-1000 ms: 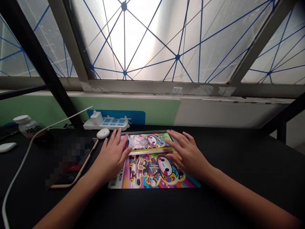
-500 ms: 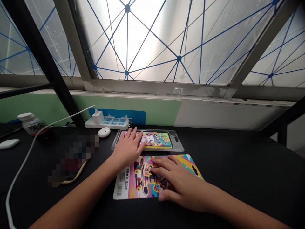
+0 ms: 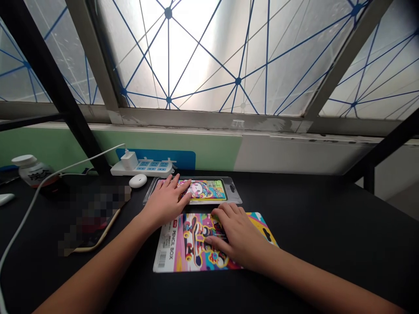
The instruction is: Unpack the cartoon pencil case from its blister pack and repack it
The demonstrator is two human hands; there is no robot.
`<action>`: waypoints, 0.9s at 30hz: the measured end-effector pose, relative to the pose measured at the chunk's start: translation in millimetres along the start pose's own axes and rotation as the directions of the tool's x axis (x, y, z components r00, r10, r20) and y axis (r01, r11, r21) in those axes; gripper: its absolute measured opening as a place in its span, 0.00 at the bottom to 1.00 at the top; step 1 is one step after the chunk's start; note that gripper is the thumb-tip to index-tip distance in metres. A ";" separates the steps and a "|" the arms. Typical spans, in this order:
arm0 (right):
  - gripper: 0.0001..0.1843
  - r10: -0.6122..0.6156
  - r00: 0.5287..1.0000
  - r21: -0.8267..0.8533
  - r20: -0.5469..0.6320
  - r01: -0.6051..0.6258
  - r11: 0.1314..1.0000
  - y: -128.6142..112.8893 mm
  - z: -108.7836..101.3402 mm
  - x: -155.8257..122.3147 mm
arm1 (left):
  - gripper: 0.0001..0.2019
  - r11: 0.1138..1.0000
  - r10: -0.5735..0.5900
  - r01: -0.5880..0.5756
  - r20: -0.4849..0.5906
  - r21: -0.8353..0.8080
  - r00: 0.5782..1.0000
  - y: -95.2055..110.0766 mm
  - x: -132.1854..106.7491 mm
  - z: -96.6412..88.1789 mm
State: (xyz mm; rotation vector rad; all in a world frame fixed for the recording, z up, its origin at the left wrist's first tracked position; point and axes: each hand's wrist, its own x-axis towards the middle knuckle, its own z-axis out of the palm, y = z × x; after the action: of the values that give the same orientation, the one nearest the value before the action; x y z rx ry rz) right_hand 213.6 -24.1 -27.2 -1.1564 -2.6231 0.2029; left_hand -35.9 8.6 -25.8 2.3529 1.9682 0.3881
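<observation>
Head view: left hand on blister, right hand on glossy card.

pencil box card partly under right hand, pixelated phone, edge-cut white object

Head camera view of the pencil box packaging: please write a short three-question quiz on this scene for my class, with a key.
1. Which hand rests on the printed card backing, left or right?
2. True or false: the left hand touches the clear plastic blister tray.
3. What white device is plugged into the power strip?

Key:
1. The right hand
2. True
3. A charger
</observation>
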 end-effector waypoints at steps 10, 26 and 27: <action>0.16 0.148 0.989 0.099 0.024 -0.149 0.984 6.9 -19.4 -0.7 | 0.28 0.999 -0.003 0.003 0.016 -0.046 1.000 -3.9 -0.4 -2.5; 0.25 0.264 0.938 0.325 0.224 -0.328 0.887 118.3 -48.8 22.3 | 0.19 0.989 0.145 -0.145 0.006 0.012 0.989 25.8 -20.6 -11.7; 0.25 0.271 0.942 0.331 0.196 -0.324 0.886 110.6 -45.8 23.6 | 0.19 0.990 0.144 -0.144 0.011 -0.002 0.989 26.2 -20.6 -10.3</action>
State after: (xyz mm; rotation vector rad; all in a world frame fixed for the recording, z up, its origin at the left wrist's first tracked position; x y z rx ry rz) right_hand 289.7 68.6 -4.9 -1.4439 -2.3641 0.8220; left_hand -16.3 -17.7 -14.0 2.4991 1.7974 0.3821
